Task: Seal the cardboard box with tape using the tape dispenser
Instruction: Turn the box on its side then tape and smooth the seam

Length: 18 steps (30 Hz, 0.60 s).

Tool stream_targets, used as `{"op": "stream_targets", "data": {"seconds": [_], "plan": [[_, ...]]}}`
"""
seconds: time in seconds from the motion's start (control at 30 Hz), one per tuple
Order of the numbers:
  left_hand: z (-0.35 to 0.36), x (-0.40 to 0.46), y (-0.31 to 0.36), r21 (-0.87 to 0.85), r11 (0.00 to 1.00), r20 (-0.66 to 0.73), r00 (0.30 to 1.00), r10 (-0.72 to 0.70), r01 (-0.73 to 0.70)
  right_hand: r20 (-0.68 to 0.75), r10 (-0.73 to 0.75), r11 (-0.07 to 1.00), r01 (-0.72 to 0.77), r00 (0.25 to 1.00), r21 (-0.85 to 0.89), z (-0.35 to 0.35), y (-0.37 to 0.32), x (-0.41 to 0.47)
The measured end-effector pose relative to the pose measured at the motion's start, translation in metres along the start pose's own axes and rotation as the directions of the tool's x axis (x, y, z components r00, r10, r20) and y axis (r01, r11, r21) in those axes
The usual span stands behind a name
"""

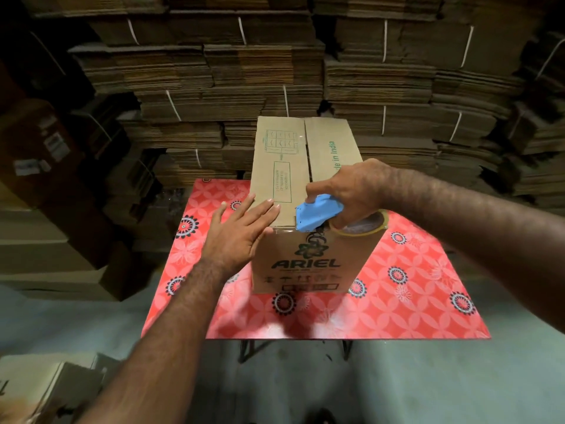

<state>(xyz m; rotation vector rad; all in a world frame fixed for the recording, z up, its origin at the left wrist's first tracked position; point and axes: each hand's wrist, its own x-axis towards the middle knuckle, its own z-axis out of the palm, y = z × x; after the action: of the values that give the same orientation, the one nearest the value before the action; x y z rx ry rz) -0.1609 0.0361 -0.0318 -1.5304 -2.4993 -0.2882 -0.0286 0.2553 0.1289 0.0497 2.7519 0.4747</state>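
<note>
Cardboard box (287,179) upright on red patterned worktop (397,301). Left hand (241,231) flat, fingers straight, against near top corner. Right hand (348,188) grip curled around blue tape dispenser (315,217) at near top edge.

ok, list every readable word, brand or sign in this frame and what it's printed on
"ARIEL": brand on the near side of the cardboard box, under a flower-like logo.
"...de in India": green print on the box's right top flap, its start hidden by the right hand.
Green framed text block on the left top flap: too small to read.
Handling symbols below the brand: blurred.
White labels on the cartons at left: unreadable.
</note>
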Motion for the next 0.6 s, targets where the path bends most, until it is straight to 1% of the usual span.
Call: {"op": "stream_targets", "data": {"seconds": [0.17, 0.33, 0.47, 0.53, 0.6], "plan": [[-0.008, 0.001, 0.003, 0.013, 1.0, 0.045, 0.999, -0.011, 0.01, -0.01, 0.023, 0.998, -0.022, 1.0, 0.05, 0.02, 0.032, -0.023], [-0.012, 0.005, -0.002, 0.048, 0.999, 0.073, 0.997, -0.016, 0.012, -0.046, 0.009, 0.998, -0.006, 0.999, 0.063, 0.025, 0.038, -0.03], [-0.021, 0.012, 0.003, -0.038, 0.998, 0.113, 0.993, -0.038, 0.043, -0.115, 0.016, 1.0, -0.018, 0.993, -0.02, 0.028, 0.027, -0.026], [-0.027, 0.016, 0.016, -0.072, 0.994, 0.134, 0.988, -0.074, 0.084, -0.115, 0.013, 0.999, -0.016, 0.993, -0.029, 0.026, 0.023, -0.023], [-0.034, 0.029, 0.037, -0.141, 0.986, 0.117, 0.99, -0.076, 0.092, -0.092, 0.015, 1.0, -0.017, 0.996, -0.018, 0.021, 0.022, -0.021]]}}
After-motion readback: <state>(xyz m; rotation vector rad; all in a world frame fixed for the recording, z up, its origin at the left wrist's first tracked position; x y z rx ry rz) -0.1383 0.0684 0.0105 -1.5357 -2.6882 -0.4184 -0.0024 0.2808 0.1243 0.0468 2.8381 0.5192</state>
